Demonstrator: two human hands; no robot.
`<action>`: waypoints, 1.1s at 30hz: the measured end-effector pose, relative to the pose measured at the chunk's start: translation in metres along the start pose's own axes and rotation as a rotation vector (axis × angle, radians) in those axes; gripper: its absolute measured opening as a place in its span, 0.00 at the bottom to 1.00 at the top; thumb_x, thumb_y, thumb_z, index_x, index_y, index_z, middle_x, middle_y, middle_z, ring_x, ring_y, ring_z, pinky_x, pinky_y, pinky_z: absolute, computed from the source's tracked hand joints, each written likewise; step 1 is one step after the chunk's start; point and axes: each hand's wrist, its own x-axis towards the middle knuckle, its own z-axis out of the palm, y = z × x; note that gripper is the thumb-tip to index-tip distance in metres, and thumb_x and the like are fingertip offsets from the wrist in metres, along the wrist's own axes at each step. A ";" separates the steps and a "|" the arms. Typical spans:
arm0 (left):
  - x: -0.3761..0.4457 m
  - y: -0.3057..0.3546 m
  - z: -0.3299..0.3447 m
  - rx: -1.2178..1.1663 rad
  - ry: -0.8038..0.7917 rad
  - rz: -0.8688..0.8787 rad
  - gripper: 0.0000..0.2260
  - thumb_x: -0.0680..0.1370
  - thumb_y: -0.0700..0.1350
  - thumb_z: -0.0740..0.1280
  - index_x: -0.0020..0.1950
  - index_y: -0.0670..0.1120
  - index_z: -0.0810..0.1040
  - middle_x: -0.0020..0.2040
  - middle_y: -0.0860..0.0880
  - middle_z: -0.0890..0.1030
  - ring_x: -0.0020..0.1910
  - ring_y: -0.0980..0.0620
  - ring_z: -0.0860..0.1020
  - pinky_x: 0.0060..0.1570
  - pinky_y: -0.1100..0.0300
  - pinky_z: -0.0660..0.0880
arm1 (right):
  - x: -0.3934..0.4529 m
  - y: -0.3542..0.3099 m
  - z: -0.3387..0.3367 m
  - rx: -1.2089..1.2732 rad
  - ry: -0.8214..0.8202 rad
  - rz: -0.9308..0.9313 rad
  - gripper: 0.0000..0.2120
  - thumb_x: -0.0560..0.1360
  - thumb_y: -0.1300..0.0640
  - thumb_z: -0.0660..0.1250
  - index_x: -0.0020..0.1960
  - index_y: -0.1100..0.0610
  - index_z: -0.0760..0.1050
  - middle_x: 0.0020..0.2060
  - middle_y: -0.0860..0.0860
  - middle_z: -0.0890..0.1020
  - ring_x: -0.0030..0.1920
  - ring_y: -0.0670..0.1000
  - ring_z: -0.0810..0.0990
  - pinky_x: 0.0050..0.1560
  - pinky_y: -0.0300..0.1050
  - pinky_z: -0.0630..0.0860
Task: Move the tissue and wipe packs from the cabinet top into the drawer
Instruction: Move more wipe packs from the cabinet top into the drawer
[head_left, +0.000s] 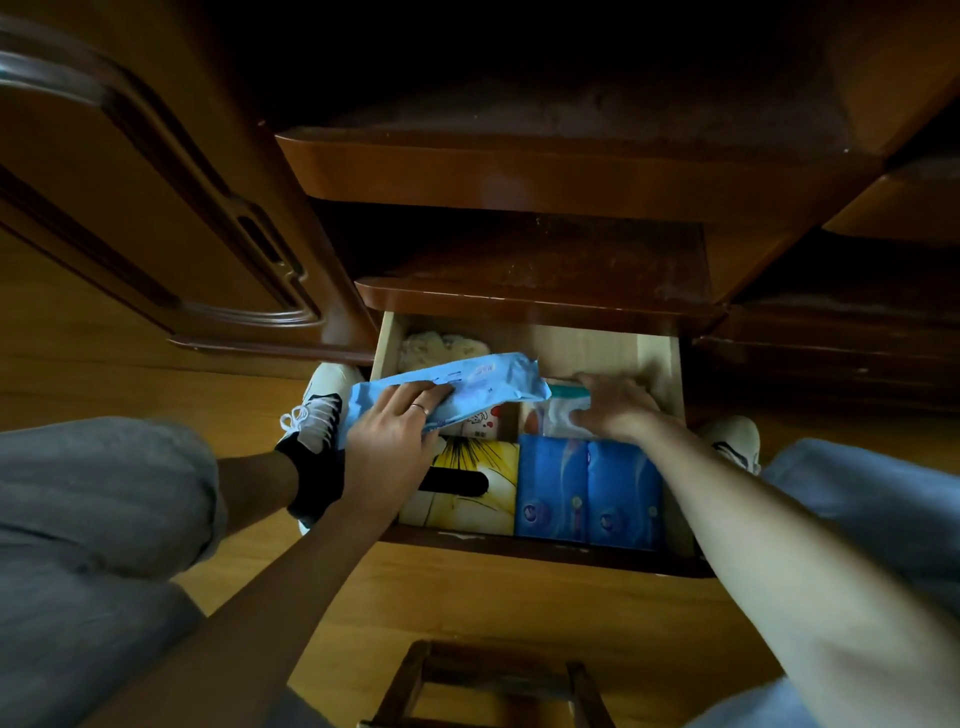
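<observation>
Gripping a long pale-blue wipe pack (447, 387) over the open drawer (658, 358), the left hand (392, 434) must next lower it inside, while the right hand (615, 408) presses a white pack (558, 418) aside with spread fingers to make room.

The open drawer (658, 364) holds a yellow tissue box (478, 488) front left, two blue packs (589, 493) touching beside it (front right), a pale pack (444, 345) at the back, and a white pack (558, 415) mid-right.
</observation>
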 end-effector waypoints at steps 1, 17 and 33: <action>0.000 0.000 0.002 0.001 0.004 0.026 0.23 0.71 0.37 0.71 0.66 0.49 0.80 0.61 0.52 0.81 0.60 0.49 0.78 0.43 0.52 0.80 | -0.003 -0.001 -0.002 0.005 0.053 -0.003 0.30 0.78 0.42 0.65 0.77 0.50 0.65 0.73 0.53 0.72 0.73 0.58 0.68 0.72 0.56 0.63; 0.026 0.012 -0.021 -0.351 -0.098 -0.308 0.15 0.82 0.57 0.63 0.55 0.47 0.81 0.42 0.50 0.83 0.40 0.49 0.81 0.35 0.53 0.78 | -0.074 -0.004 -0.060 1.759 -0.257 0.082 0.26 0.82 0.42 0.61 0.63 0.64 0.81 0.50 0.64 0.86 0.42 0.56 0.87 0.38 0.45 0.84; 0.035 -0.006 -0.028 -0.849 -0.701 -0.658 0.16 0.69 0.54 0.80 0.50 0.46 0.85 0.44 0.48 0.87 0.43 0.47 0.86 0.45 0.52 0.83 | -0.063 -0.039 -0.015 1.220 -0.321 0.008 0.27 0.73 0.46 0.78 0.63 0.60 0.75 0.53 0.56 0.87 0.52 0.55 0.87 0.50 0.49 0.85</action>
